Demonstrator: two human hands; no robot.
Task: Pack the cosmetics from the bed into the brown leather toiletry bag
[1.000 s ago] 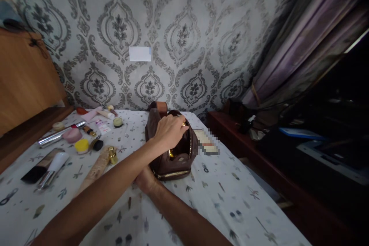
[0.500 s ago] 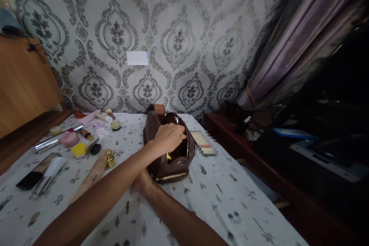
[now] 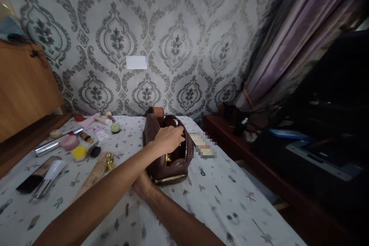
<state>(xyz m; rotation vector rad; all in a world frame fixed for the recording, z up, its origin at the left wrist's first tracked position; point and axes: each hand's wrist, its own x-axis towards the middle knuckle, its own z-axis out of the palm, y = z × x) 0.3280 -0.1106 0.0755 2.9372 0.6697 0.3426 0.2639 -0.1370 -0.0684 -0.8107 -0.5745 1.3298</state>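
A brown leather handbag (image 3: 170,171) with gold zips lies unzipped on the patterned cloth. My left hand (image 3: 170,138) reaches into its opening, knuckles up and fingers curled. Whatever the fingertips hold is hidden inside. Something shiny and yellow (image 3: 168,157) shows within the bag below this hand. My right hand (image 3: 143,185) is low against the bag's near left side, under my left forearm, which covers its fingers. Left of my arms lie a gold-capped bottle (image 3: 110,161) and a beige tube (image 3: 93,175).
Makeup is spread on the left: a white brush (image 3: 50,177), a yellow jar (image 3: 79,153), a pink round item (image 3: 70,142), a silver tube (image 3: 54,143) and a green jar (image 3: 115,128). A blurred-out flat item (image 3: 203,146) lies right of the bag. A patterned wall (image 3: 175,46) stands behind.
The view has tilted slightly, so the scene sits a little lower. My left hand stays in the handbag's opening and my right hand stays at its side.
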